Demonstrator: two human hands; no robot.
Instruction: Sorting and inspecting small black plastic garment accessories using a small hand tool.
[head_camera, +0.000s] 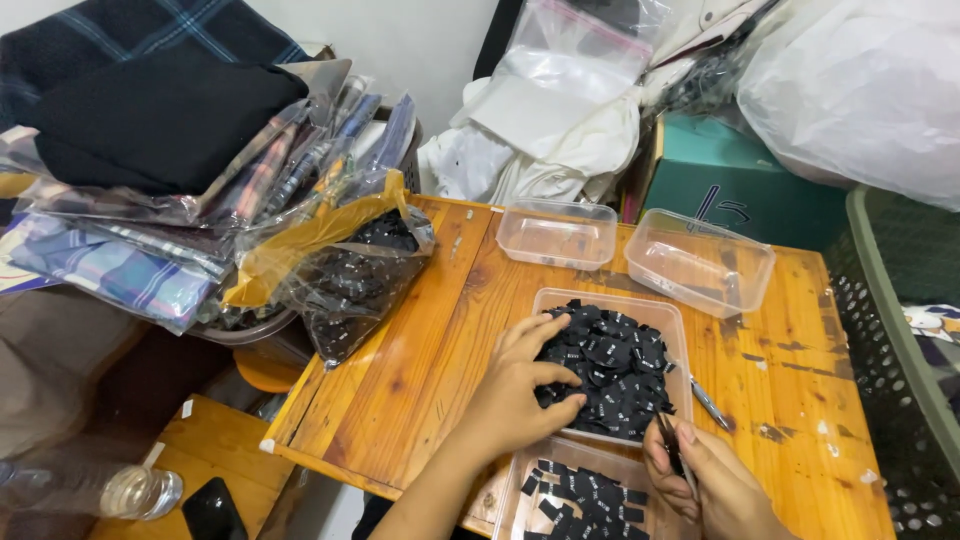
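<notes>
1. the left hand (515, 385), just below the centre of the frame, rests with its fingers curled into the heap of small black fabric labels (605, 365), thumb and fingertips closing on a few of them; it grips loosely, not as a fist.
2. those labels fill a clear rectangular plastic tub (672, 318) on the orange wooden table (420, 350). picking from the near edge of the heap looks wise, so that the pile does not spill over the rim.
3. the right hand (705, 475), at the lower right, is closed around what looks like a thin dark tool (672, 445), held upright between thumb and fingers; whether it is a clipper or a pen cannot be told.
4. a second clear tray with a few flat-laid black labels (585, 500) sits at the bottom edge, touching the fuller tub. laying pieces flat and apart there would keep them easy to count.
5. two empty clear plastic tubs (560, 235) and (700, 262) stand toward the upper centre, well apart from the hands.
6. a silver pen (708, 402) lies just right of the full tub, near the right hand; it could roll if nudged.
7. a clear plastic bag of more black labels (355, 270) slumps at the left centre, below a stack of folded packaged cloth (150, 200).
</notes>
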